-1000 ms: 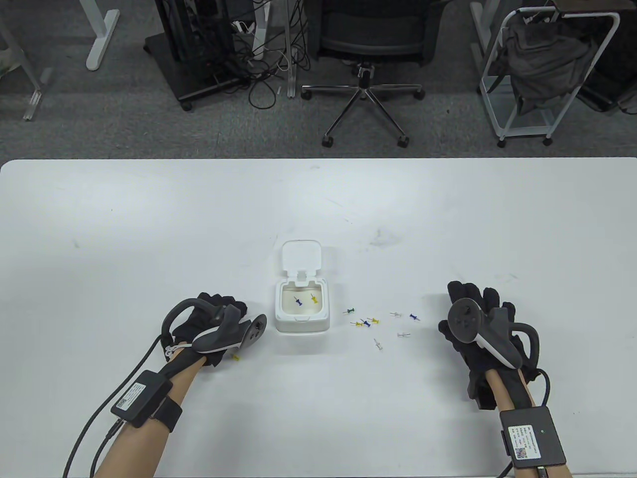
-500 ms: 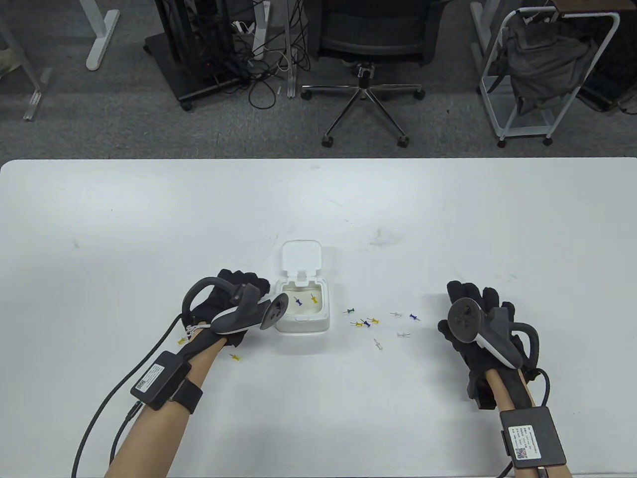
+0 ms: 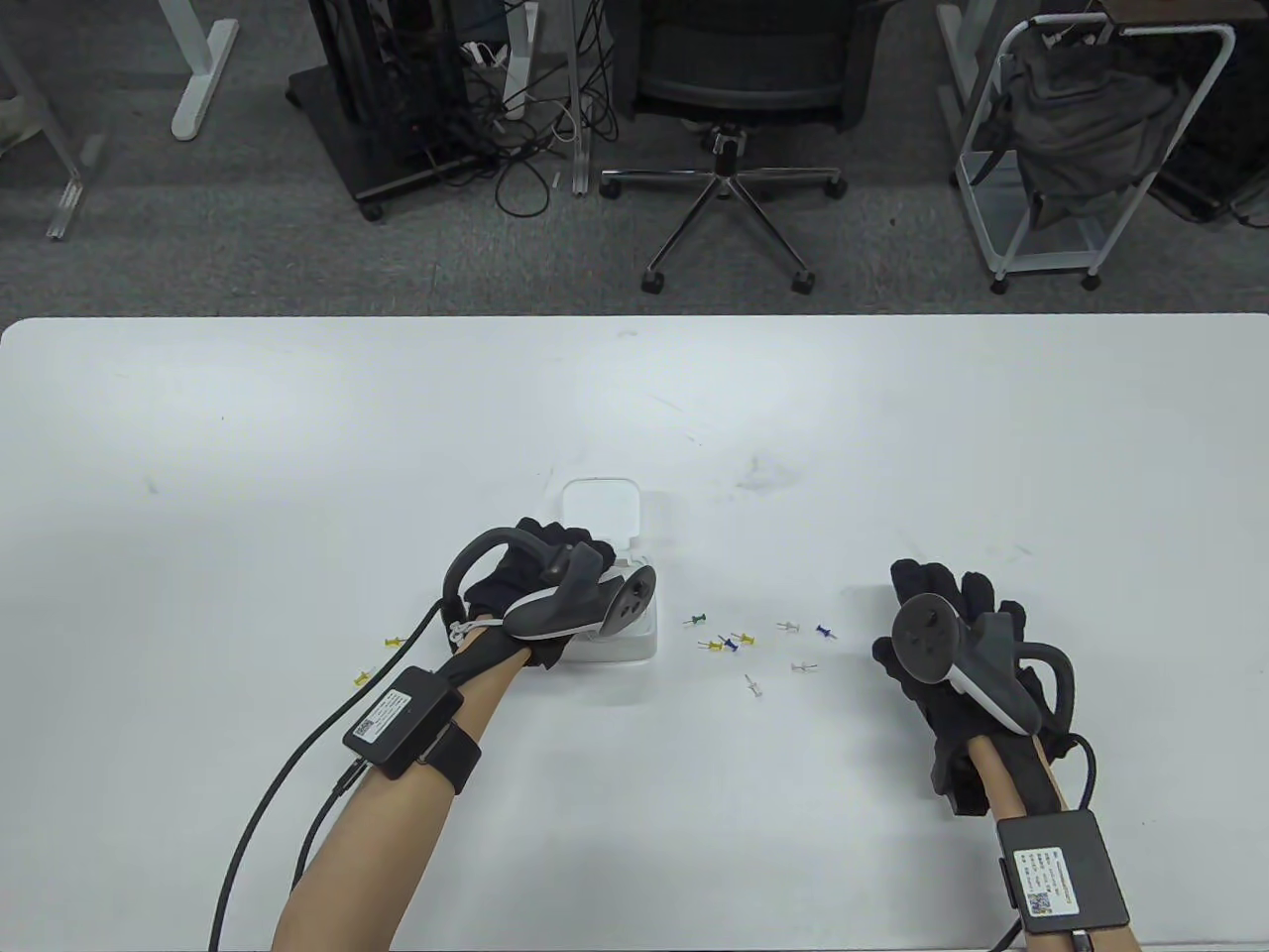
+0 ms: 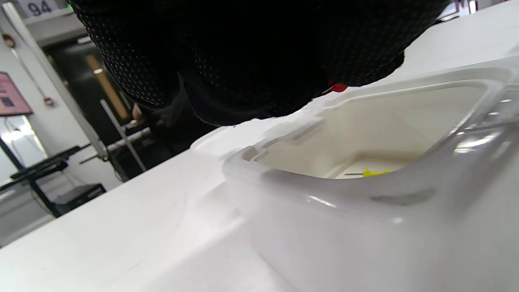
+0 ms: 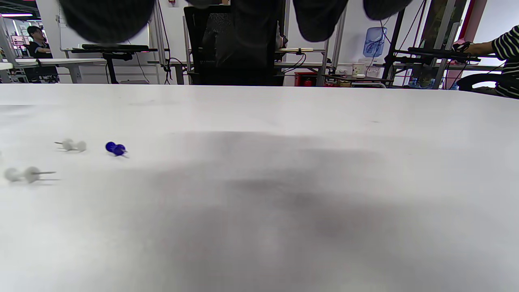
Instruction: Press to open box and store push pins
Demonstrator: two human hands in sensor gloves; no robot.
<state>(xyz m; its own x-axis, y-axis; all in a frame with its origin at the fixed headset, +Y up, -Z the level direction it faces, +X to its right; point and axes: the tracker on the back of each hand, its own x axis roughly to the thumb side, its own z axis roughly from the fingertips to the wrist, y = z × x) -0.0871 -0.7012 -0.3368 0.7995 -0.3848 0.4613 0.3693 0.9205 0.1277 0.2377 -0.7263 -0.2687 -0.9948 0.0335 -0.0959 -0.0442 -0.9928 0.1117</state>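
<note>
The white box [image 3: 634, 647] stands open, its lid [image 3: 600, 504] tipped back. My left hand [image 3: 525, 575] hovers over the box's opening and hides most of it. In the left wrist view the gloved fingers [image 4: 243, 61] hang just above the box rim [image 4: 365, 227], pinching a small red push pin [image 4: 336, 86]. A yellow pin [image 4: 375, 172] lies inside. Several loose pins [image 3: 731, 643] lie right of the box, among them a blue one [image 3: 823, 630]. My right hand [image 3: 942, 605] rests flat on the table, holding nothing, right of the pins.
Two yellow pins [image 3: 395, 642] [image 3: 362, 678] lie left of my left forearm. The right wrist view shows the blue pin [image 5: 115, 149] and white pins [image 5: 73, 145] on the table. An office chair [image 3: 729, 89] and a cart [image 3: 1091, 129] stand beyond the far edge.
My left hand has moved up and to the right, from the table left of the box to over the box's opening. The right hand has not moved.
</note>
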